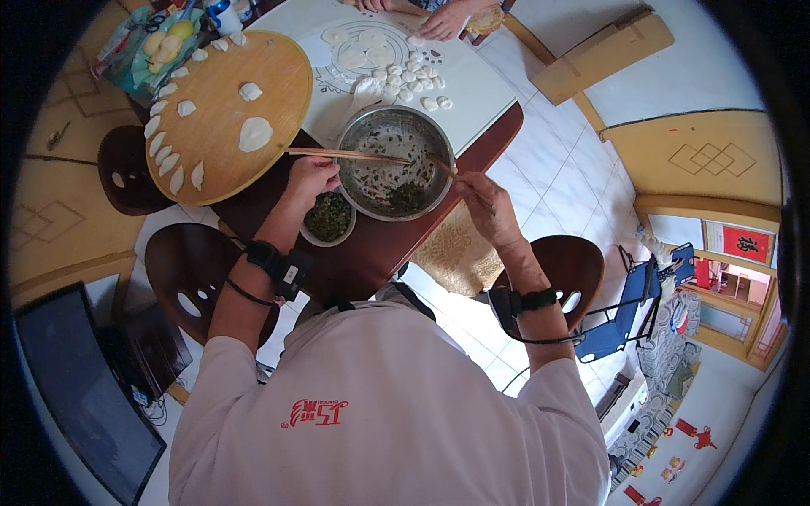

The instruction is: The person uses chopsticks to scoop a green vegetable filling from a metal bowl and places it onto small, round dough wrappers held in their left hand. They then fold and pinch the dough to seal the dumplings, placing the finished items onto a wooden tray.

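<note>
A stainless steel mixing bowl [436,133] stands at the table corner, with chopped green filling [405,197] low inside and scraps stuck to its wall. My left hand [312,178] grips its left rim. Wooden chopsticks [348,153] lie over that rim just beyond my fingers, tips inside the bowl; whether my thumb touches them I cannot tell. At the right rim, my right hand [486,205] is closed around a thin brown utensil [441,164] reaching into the bowl. Its working end is hard to make out. Beside my left wrist sits a smaller bowl of green filling [328,218].
A round wooden board [221,142] carries several dumplings and a flat wrapper [255,134]. Dough pieces [411,79] and rolled wrappers [361,49] lie on a white mat [481,95], where another person's hands [446,22] work. Brown chairs [190,272] flank me.
</note>
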{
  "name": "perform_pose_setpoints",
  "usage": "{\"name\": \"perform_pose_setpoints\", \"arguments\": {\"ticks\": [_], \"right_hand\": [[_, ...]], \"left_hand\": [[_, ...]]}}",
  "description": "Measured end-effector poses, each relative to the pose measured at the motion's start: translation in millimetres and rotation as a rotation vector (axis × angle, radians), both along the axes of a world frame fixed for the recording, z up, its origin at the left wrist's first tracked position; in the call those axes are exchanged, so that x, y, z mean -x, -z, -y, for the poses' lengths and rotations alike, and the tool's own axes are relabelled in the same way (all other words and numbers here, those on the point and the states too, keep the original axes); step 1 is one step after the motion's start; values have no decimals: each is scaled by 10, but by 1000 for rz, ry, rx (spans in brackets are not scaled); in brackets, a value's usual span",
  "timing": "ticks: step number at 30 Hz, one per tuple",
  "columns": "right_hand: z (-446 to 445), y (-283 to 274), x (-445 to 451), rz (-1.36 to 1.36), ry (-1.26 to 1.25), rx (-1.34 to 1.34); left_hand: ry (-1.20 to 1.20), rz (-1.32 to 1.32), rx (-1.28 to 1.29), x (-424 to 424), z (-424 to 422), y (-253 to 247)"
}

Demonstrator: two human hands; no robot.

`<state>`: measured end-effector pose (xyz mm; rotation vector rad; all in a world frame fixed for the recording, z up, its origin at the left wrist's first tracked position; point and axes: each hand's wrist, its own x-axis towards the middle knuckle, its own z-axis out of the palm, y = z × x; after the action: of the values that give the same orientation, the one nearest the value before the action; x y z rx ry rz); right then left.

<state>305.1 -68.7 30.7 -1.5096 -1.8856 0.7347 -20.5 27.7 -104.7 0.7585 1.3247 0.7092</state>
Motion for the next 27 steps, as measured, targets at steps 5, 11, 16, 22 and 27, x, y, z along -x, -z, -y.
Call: {"name": "perform_pose_setpoints", "arguments": {"ticks": [5, 11, 16, 22, 27], "right_hand": [[82, -103, 1, 59, 10, 62], [143, -19, -54, -140, 4, 164], [148, -52, -65, 14, -79, 138], [28, -82, 93, -80, -87, 163], [8, -104, 70, -220, -161, 278]], "left_hand": [[18, 20, -8, 29, -8, -28], [38, -61, -32, 2, -35, 34], [92, -56, -55, 25, -60, -11], [-7, -84, -61, -43, -1, -51], [88, -115, -123, 7, -41, 58]]}}
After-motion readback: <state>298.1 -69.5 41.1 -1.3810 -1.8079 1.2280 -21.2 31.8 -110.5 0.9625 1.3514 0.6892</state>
